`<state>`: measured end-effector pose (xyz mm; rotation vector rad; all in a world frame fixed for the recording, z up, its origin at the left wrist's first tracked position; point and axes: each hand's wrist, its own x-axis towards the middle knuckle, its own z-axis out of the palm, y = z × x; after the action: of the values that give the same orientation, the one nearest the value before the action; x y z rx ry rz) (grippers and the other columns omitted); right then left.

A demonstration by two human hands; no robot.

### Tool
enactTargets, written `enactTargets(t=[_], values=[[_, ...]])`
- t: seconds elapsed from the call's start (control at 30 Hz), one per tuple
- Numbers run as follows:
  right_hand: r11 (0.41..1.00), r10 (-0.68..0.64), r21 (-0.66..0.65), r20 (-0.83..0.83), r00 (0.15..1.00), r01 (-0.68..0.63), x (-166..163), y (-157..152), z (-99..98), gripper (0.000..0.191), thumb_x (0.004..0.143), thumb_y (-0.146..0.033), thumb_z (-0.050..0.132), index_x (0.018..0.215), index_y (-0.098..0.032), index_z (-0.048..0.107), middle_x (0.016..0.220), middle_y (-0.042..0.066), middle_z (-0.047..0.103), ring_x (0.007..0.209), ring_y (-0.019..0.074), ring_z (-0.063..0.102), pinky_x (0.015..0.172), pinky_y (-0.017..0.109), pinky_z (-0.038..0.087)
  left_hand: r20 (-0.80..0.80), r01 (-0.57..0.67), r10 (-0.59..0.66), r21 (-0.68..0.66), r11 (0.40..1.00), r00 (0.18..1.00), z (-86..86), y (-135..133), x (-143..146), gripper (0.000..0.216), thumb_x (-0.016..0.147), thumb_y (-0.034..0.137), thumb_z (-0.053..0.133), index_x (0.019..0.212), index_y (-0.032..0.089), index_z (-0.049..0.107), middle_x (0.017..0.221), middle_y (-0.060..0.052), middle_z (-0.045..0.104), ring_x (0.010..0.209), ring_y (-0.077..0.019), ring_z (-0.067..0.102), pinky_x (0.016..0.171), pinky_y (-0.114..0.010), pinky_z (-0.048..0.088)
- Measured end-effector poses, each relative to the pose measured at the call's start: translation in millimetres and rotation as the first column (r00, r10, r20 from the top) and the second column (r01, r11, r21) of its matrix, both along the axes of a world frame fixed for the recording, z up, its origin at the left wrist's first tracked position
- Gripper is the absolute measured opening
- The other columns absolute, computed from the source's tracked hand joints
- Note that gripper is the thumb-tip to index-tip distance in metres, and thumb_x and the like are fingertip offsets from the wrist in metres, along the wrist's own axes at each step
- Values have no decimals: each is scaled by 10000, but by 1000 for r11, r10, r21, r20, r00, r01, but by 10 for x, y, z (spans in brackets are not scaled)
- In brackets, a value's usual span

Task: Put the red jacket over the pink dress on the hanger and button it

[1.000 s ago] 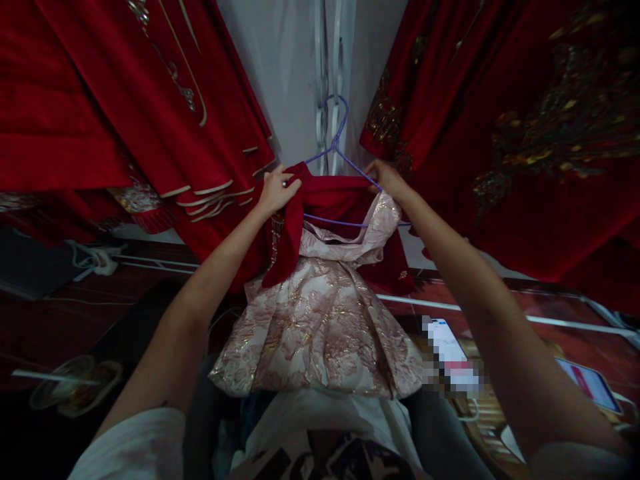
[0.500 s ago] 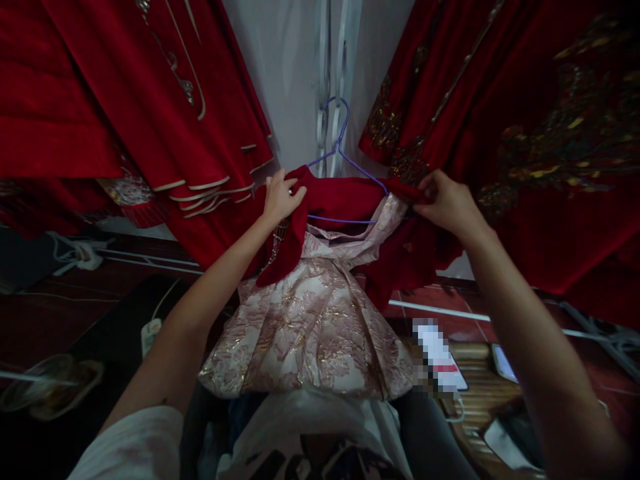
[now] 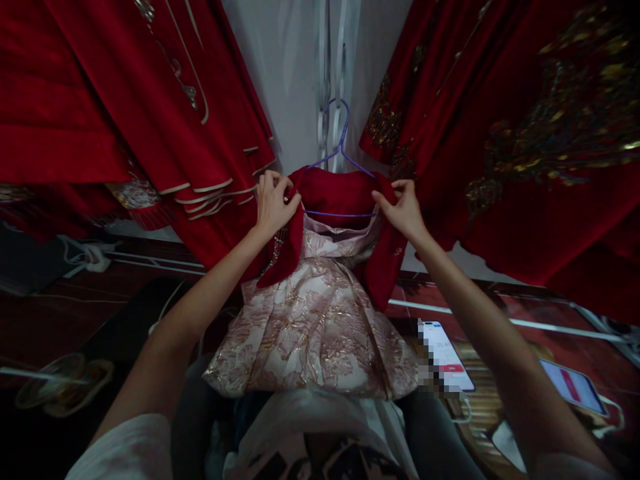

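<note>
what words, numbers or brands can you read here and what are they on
No text can be read for certain.
Left phone: marks on screen, too small and blurred.
Right phone: red bar, any lettering too blurred.
Shirt: dark print, cut off, not legible.

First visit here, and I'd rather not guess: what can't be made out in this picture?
All in the head view:
Ends of the purple wire hanger: hidden by the red cloth garment.
Shoulders of the pink-and-gold brocade dress: covered by that garment.
Left edge of the white-screened rectangular phone beside the dress: hidden by pixel blocks.
Gold-embroidered red cloth: cut off by the right edge.
</note>
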<state>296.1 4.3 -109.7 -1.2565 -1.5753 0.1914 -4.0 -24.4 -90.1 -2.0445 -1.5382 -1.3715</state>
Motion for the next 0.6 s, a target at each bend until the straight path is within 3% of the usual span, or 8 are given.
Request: enactTargets(t=[0.07,0.17,0.33,0.47,0.6], values=[[999,8,51,59,998,-11,-116,-48,10,470,782,-556,581,1081,-210,472,900,59,583,759,201,600,709,332,481,-28,15,-17,-41,999,999,-13,-31,31,144,829,335,585,900,212,562,1055,-110,558,1127,-317,485,984,-481,351],[992,-65,113,70,995,56,-168,-30,96,390,857,-585,463,969,-217,525,865,66,595,763,207,604,733,327,467,-72,41,-45,-64,997,996,-13,-76,84,164,821,350,601,902,214,558,1026,-105,573,1098,-321,499,969,-477,355],[987,-139,73,-31,990,141,93,254,291,558,865,-706,314,752,-206,536,695,50,566,743,219,591,708,339,465,-50,43,-46,-57,997,998,99,-95,39,137,808,322,608,826,203,545,1010,-93,592,1066,-310,524,939,-458,372],[998,-54,6,-133,990,55,193,314,278,625,857,-749,214,695,-212,492,658,38,533,706,212,565,630,330,457,67,53,-46,-108,993,997,154,-59,-41,73,808,268,566,820,201,538,856,-51,606,892,-229,585,851,-369,427],[992,105,-58,-95,990,-111,-85,119,163,512,840,-712,366,706,-222,430,680,7,498,691,165,517,652,289,450,104,121,-105,-157,980,989,49,-52,51,166,747,226,601,899,210,537,765,-9,607,734,-174,588,737,-312,453]])
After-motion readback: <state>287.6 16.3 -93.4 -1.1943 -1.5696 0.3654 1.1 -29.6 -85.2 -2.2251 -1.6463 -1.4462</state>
